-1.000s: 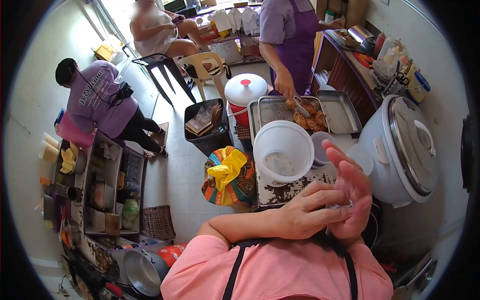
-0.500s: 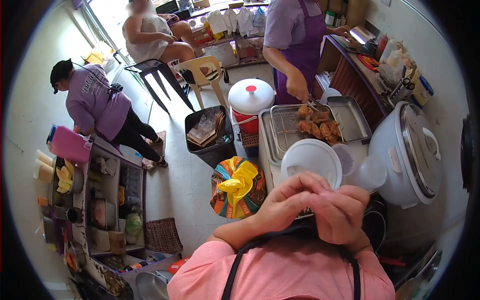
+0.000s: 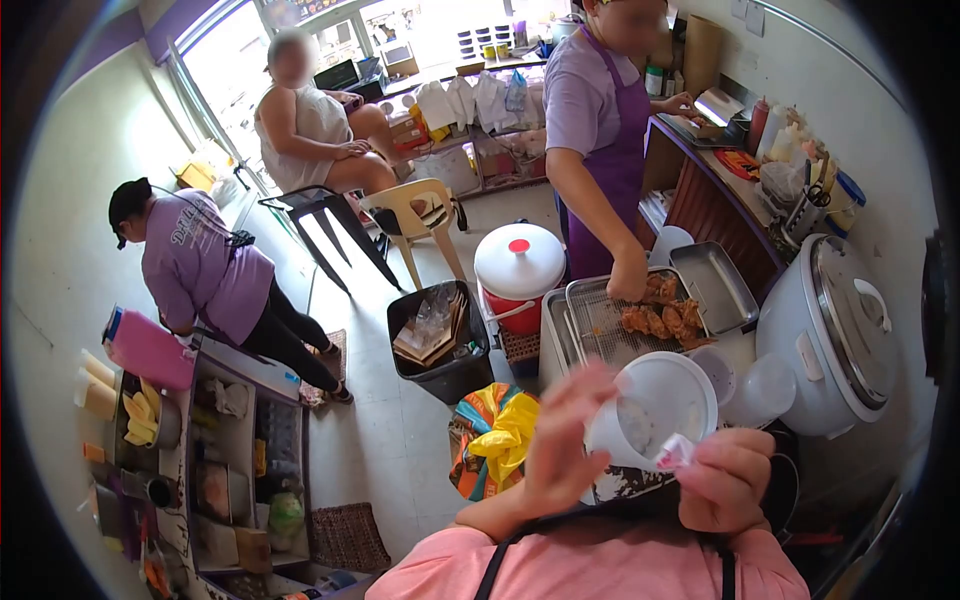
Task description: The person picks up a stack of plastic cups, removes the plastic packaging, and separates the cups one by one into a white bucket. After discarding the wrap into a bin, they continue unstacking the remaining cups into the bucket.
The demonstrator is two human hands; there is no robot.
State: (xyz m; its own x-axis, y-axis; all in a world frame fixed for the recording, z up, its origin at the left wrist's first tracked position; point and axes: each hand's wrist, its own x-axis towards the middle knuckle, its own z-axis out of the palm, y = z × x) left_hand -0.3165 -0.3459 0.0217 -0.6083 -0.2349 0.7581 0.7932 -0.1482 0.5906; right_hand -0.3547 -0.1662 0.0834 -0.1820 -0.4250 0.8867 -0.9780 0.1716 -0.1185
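My right hand (image 3: 728, 482) pinches a small white packet with pink or red marks (image 3: 676, 452). To its left, my left hand (image 3: 563, 440) is raised with its fingers spread and holds nothing; motion blurs it a little. Behind and between the two hands stands a round white plastic tub (image 3: 652, 372), whose contents I cannot make out clearly. Clear plastic containers (image 3: 762, 386) sit to the right of the tub. Beyond it, pieces of fried chicken (image 3: 660, 320) lie on a wire rack tray (image 3: 598, 322).
A co-worker in a purple apron (image 3: 628, 150) reaches over the chicken. A large rice cooker (image 3: 810, 340) stands at right. Left of the counter are a red and white cooler (image 3: 518, 270), a black bin (image 3: 440, 345) and a tied yellow bag (image 3: 505, 430). Another person bends over shelving at left.
My hands, together before, have parted: the left moved left and opened, the right keeps the packet, now visible. The view shifted. The co-worker's tongs no longer show at the chicken.
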